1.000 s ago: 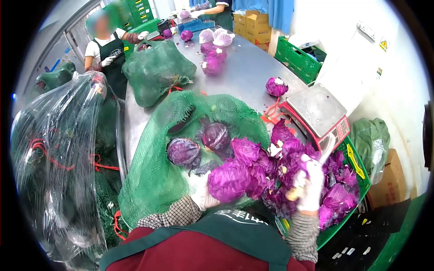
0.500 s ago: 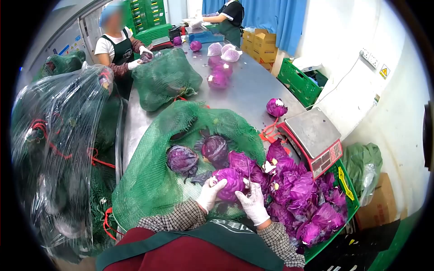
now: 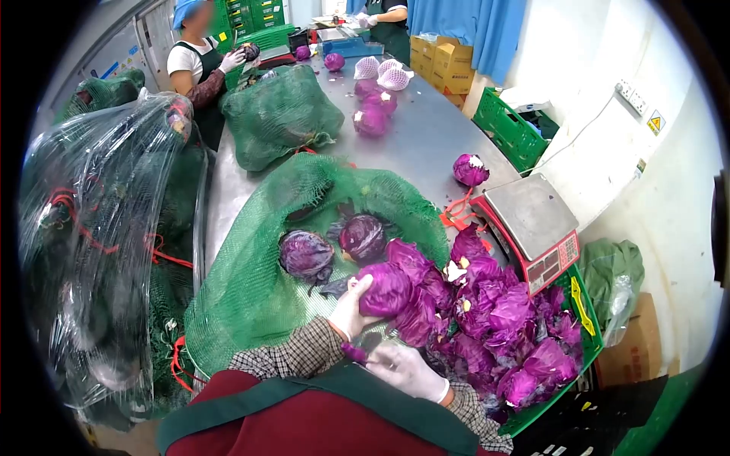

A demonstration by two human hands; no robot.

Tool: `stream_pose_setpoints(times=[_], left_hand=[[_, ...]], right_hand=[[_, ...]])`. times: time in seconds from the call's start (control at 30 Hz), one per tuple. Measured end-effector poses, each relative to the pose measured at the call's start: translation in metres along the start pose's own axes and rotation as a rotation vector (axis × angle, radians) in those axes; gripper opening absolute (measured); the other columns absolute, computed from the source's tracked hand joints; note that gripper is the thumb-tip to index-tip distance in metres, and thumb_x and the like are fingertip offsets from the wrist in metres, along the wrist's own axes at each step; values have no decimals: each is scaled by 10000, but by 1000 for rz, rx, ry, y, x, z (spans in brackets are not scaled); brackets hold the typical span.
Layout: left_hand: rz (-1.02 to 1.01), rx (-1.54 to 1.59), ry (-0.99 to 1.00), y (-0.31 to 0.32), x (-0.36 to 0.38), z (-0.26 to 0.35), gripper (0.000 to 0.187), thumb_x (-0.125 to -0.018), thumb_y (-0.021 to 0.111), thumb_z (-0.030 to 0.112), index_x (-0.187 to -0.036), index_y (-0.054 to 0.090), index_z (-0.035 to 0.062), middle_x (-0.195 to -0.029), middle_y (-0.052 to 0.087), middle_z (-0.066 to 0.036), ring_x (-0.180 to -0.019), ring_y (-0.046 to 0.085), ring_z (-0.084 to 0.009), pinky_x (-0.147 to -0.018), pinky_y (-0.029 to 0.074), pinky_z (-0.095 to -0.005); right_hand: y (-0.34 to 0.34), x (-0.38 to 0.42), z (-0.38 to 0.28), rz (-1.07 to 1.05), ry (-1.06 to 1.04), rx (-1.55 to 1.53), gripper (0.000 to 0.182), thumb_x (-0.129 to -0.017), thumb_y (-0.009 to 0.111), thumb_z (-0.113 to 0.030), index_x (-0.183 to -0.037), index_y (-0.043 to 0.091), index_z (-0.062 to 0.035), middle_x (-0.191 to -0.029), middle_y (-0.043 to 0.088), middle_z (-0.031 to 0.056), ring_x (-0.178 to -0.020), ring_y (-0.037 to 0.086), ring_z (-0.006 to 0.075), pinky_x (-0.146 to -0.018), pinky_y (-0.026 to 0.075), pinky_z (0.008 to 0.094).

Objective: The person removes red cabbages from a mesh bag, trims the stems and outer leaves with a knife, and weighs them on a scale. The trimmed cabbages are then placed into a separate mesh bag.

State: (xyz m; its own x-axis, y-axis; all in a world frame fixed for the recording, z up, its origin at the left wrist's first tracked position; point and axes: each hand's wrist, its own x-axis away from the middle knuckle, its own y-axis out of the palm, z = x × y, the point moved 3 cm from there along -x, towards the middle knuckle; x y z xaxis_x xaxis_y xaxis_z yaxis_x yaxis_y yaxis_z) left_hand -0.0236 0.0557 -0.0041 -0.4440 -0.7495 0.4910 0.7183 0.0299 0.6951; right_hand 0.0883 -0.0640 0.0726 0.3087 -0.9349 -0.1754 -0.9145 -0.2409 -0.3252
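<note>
My left hand [image 3: 350, 310], in a white glove, grips a trimmed red cabbage [image 3: 385, 290] above the open green mesh bag [image 3: 236, 304]. Below and to the right, my gloved right hand [image 3: 411, 372] is closed, its fingers partly blurred. A small purple leaf scrap [image 3: 353, 352] shows at its fingertips; what else lies in the grip is hidden. Two darker, untrimmed red cabbages, one on the left [image 3: 306, 255] and one beside it [image 3: 363, 238], lie on the mesh. Loose purple leaves [image 3: 487, 319] are heaped to the right, in and over a green crate [image 3: 559, 395].
A red scale [image 3: 532, 216] stands by the leaf heap, near a cabbage [image 3: 470, 169] and orange-handled scissors [image 3: 456, 213]. Full mesh bags, one on the table [image 3: 277, 118], and plastic-wrapped ones [image 3: 106, 251] line the left. Two co-workers stand at the far end of the steel table [image 3: 426, 137].
My right hand has moved away from the cabbage, down toward my body, with a leaf scrap at its fingers. My left hand still holds the cabbage. The co-worker at left has raised a cabbage.
</note>
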Motion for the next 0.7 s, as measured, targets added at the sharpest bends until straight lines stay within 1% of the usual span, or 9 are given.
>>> stream_pose_setpoints(times=[0.03,0.07,0.2,0.27,0.4,0.53,0.6,0.63,0.7], left_hand=[[-12,66,-44,-4,-3,0,634,-885,664,382,-1409,374,176,-1425,445,-125,-1286,472,-340,-1036,390,-606],[-26,131,-84,-11,-8,3,630,-886,661,399,-1409,378,191,-1433,443,-119,-1289,469,-341,-1046,378,-607],[-163,277,-193,-31,-11,7,687,-887,641,438,-1445,354,159,-1454,421,-135,-1341,412,-324,-1098,314,-603],[-259,275,-183,-14,2,11,734,-870,657,437,-1459,338,138,-1466,408,-140,-1356,391,-331,-1116,294,-594],[-505,197,-20,10,8,16,819,-793,733,394,-1448,361,71,-1462,422,-139,-1341,417,-323,-1093,364,-545],[-842,-60,86,36,24,52,994,-660,867,339,-1454,345,48,-1446,442,-148,-1323,447,-295,-1125,352,-499],[-700,-227,120,55,29,58,1065,-659,838,518,-1463,318,51,-1433,455,-116,-1300,474,-257,-1094,394,-452],[-683,-162,-137,43,34,54,1038,-692,802,543,-1477,308,78,-1469,419,-107,-1327,443,-266,-1111,366,-467],[-671,70,-124,30,25,27,980,-736,765,545,-1476,310,91,-1486,395,-115,-1359,394,-293,-1138,315,-496]], right_hand=[[-1,4,-2,18,-52,30,136,-868,669,-146,-892,600,-32,-747,545,79,-717,565,198,-696,467,297],[-8,8,3,-29,121,97,113,-861,671,-110,-904,596,-37,-751,551,76,-707,555,173,-678,464,309],[-72,62,22,597,349,51,127,-850,678,-34,-960,624,-7,-794,608,-2,-684,570,112,-614,463,260],[-100,73,34,853,81,571,214,-883,645,-31,-1095,621,-16,-835,632,2,-619,534,74,-552,439,232],[-91,69,31,758,448,-55,342,-952,575,-74,-1285,542,0,-1001,682,46,-490,479,53,-462,392,204],[-59,23,4,624,159,-456,534,-940,621,-251,-1362,465,38,-871,670,58,-491,506,81,-470,406,214],[-49,12,-7,686,136,-287,546,-907,644,-219,-1364,475,28,-634,544,-2,-520,516,78,-512,431,212],[-51,11,-6,664,79,-78,532,-895,647,-176,-1361,482,22,-629,530,-11,-527,512,71,-517,433,210],[-43,6,13,682,-49,164,519,-879,653,-107,-1357,489,8,-636,533,-21,-527,497,59,-520,425,208]])
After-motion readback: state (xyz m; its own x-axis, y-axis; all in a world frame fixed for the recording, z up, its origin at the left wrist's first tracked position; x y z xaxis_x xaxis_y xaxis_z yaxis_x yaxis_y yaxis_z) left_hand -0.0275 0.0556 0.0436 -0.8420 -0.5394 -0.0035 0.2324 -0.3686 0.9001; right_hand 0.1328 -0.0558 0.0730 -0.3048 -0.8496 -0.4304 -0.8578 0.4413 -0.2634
